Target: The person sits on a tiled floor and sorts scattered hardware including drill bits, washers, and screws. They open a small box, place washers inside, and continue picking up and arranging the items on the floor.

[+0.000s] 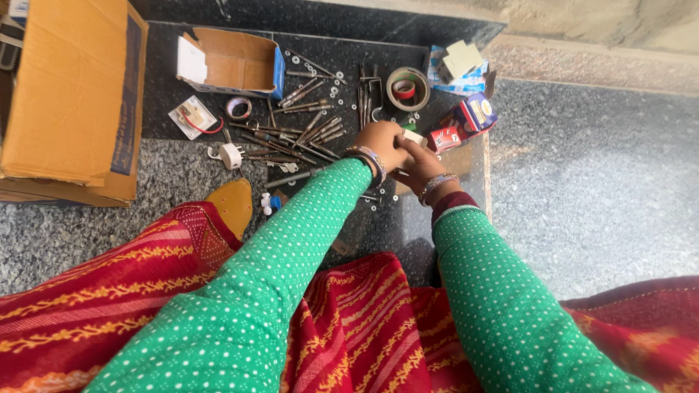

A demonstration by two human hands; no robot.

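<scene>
My left hand (380,140) and my right hand (421,164) meet over a dark stone slab (167,102). Together they grip a small cream-coloured block (413,137), which my fingers mostly hide. Green dotted sleeves cover both arms, with bangles at the wrists. Just left of my hands lies a scatter of long bolts, screws and washers (306,124). A red and blue small carton (466,120) sits close to the right of my hands.
A big cardboard box (73,94) stands at the far left, an open small carton (237,64) behind the bolts. Tape rolls (406,87), a white plug (231,155), a switch plate (191,116) and a white-blue packet (455,69) lie about. Red patterned cloth covers my lap.
</scene>
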